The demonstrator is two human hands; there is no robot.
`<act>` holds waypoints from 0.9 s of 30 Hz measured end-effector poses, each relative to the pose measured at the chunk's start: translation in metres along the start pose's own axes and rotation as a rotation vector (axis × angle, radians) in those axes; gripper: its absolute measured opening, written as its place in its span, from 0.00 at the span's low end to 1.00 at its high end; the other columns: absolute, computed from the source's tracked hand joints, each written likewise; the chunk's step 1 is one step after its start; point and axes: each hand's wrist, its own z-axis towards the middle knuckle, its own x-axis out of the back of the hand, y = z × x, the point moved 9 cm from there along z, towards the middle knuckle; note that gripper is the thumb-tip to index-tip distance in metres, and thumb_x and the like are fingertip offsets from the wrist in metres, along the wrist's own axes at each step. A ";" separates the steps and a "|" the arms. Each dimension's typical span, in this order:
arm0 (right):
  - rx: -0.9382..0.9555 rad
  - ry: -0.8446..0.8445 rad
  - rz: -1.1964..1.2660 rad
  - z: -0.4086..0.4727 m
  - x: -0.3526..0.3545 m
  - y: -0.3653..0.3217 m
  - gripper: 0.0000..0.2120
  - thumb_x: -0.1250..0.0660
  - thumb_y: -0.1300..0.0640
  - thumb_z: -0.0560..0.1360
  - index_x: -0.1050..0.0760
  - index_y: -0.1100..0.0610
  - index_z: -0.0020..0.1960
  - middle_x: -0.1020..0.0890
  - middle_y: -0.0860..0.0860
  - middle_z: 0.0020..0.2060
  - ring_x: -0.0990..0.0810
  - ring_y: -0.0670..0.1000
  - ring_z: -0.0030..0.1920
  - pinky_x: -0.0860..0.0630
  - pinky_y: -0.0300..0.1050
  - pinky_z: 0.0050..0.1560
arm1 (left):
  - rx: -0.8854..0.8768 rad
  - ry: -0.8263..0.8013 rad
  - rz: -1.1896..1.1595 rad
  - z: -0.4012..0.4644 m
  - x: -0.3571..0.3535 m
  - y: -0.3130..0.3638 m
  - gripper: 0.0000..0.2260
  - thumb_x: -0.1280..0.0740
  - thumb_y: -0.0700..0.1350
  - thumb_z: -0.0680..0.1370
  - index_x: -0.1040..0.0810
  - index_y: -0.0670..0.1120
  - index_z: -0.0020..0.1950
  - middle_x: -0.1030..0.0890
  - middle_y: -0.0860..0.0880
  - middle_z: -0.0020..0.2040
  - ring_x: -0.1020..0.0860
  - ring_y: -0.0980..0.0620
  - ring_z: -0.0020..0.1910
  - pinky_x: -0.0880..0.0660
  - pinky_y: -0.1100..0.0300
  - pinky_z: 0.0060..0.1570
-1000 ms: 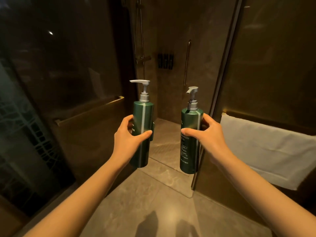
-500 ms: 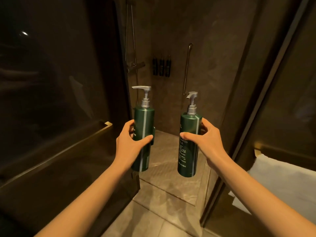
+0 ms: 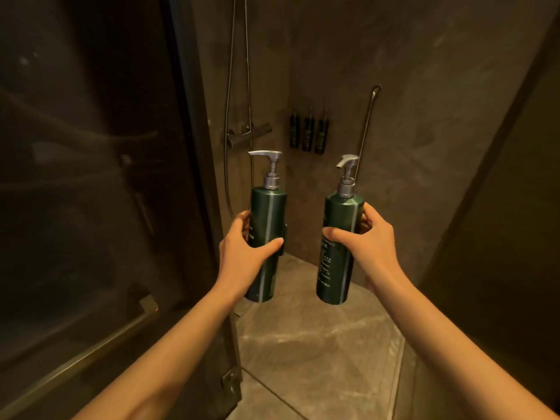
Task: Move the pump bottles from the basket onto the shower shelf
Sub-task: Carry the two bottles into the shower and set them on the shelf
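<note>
The left hand [image 3: 242, 250] clasped one tall dark-green pump bottle [image 3: 266, 237] and the right hand [image 3: 368, 247] another [image 3: 338, 247], both upright at the shower doorway. Carrying one per hand probably saved a trip; no shelf was clearly visible.

I see my left hand [image 3: 242, 253] wrapped round one green pump bottle [image 3: 266, 237] at 10 o'clock, my right hand [image 3: 368, 244] gripping the second bottle [image 3: 338, 247] at 2 o'clock, both upright, apart, three wall bottles [image 3: 308, 131] at 12 o'clock, shower floor [image 3: 318, 344] below
</note>
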 end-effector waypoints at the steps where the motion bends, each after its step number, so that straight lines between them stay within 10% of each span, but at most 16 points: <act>1: -0.009 -0.011 0.006 0.015 -0.005 0.007 0.23 0.21 0.58 0.62 0.23 0.51 0.55 0.17 0.48 0.48 0.19 0.49 0.50 0.22 0.47 0.51 | 0.011 0.005 -0.001 0.015 -0.008 -0.006 0.33 0.25 0.47 0.68 0.35 0.50 0.69 0.27 0.54 0.60 0.29 0.57 0.57 0.31 0.61 0.56; 13: 0.020 0.022 -0.069 0.239 -0.046 0.052 0.23 0.21 0.55 0.60 0.22 0.48 0.54 0.16 0.46 0.45 0.18 0.46 0.48 0.21 0.53 0.54 | -0.021 0.071 -0.076 0.241 -0.062 -0.053 0.24 0.24 0.42 0.68 0.32 0.52 0.59 0.27 0.61 0.48 0.27 0.63 0.47 0.32 0.71 0.43; 27: 0.020 -0.158 -0.052 0.463 -0.110 0.130 0.30 0.20 0.52 0.60 0.25 0.51 0.61 0.18 0.49 0.53 0.20 0.51 0.55 0.23 0.51 0.55 | 0.106 0.286 -0.016 0.401 -0.103 -0.123 0.36 0.24 0.43 0.67 0.37 0.48 0.72 0.29 0.54 0.61 0.30 0.56 0.59 0.32 0.58 0.58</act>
